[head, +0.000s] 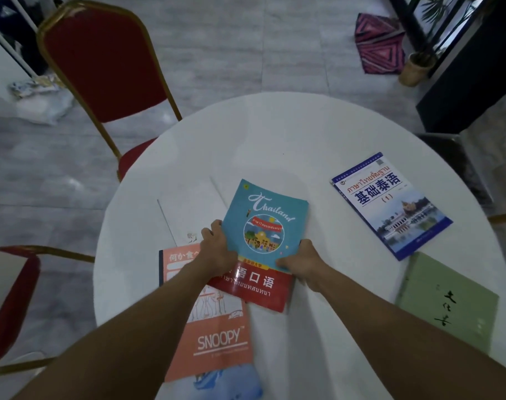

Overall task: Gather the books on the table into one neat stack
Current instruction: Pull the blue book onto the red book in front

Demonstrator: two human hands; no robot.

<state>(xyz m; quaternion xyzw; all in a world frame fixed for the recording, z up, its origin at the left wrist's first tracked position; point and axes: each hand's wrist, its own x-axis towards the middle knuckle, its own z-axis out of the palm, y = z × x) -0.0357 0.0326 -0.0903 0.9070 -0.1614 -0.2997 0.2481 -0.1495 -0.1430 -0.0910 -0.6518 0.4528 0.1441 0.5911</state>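
Both hands on the Thailand book at table centre; four other books lie unstacked.

Taking the person's side as 6 o'clock: the Snoopy book lies at 7 o'clock, close to the rim of the white table, and the green book at 4 o'clock. At centre, the left hand curls its fingers over the Thailand book's left edge. The right hand pinches its right edge, thumb on the cover. This book overlaps the Snoopy book's far corner and the white book at 10 o'clock. The blue-and-white textbook lies well apart at 2 o'clock. Risks, as judged: the soft cover, its far-corner pages fanned, may sag or crease if lifted by its near half alone. Dragging it could push the Snoopy book over the rim.
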